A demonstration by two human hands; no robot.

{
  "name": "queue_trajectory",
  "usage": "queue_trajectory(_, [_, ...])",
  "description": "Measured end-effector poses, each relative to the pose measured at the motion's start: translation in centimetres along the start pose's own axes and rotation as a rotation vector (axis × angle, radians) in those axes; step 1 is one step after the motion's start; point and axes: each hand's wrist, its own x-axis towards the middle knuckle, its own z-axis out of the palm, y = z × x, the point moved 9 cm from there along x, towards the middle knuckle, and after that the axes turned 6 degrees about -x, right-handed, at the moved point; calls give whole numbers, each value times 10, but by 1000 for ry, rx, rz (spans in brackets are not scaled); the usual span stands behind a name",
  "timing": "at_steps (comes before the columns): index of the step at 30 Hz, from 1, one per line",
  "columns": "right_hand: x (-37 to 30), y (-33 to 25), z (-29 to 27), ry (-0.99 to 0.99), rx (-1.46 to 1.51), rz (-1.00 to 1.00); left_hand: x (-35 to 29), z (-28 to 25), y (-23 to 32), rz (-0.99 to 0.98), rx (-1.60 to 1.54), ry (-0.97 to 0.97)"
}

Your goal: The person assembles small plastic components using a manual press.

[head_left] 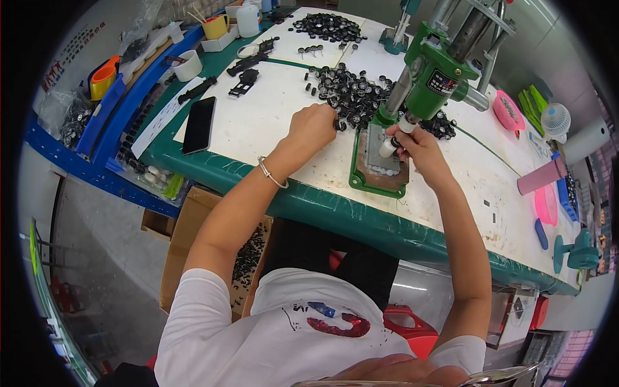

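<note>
My left hand (311,131) is closed, its fingertips pinching a small black toy wheel (340,125) at the near edge of the wheel pile (351,90). At the green hand press (431,77), my right hand (418,149) is closed too. Its fingers pinch a small black wheel (394,141), partly hidden by them, between the white ram tip (407,124) and a white cylindrical holder (387,150). That holder stands on the press's base plate (358,178), which has a green rim.
Left of the pile lie black toy chassis parts (245,82) and a phone (199,125). Another wheel pile (327,28) is at the back. A pink cylinder (541,177), a pink basket (508,111) and a small green fan (577,250) are on the right. Below the table sits a cardboard box (193,222).
</note>
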Motion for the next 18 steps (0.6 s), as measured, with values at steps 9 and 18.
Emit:
queue_trajectory(9, [-8, -2, 11, 63, -185, -69, 0, 12, 11, 138, 60, 96])
queue_trajectory(18, [-16, 4, -74, 384, 309, -76, -18, -10, 34, 26, -893, -10])
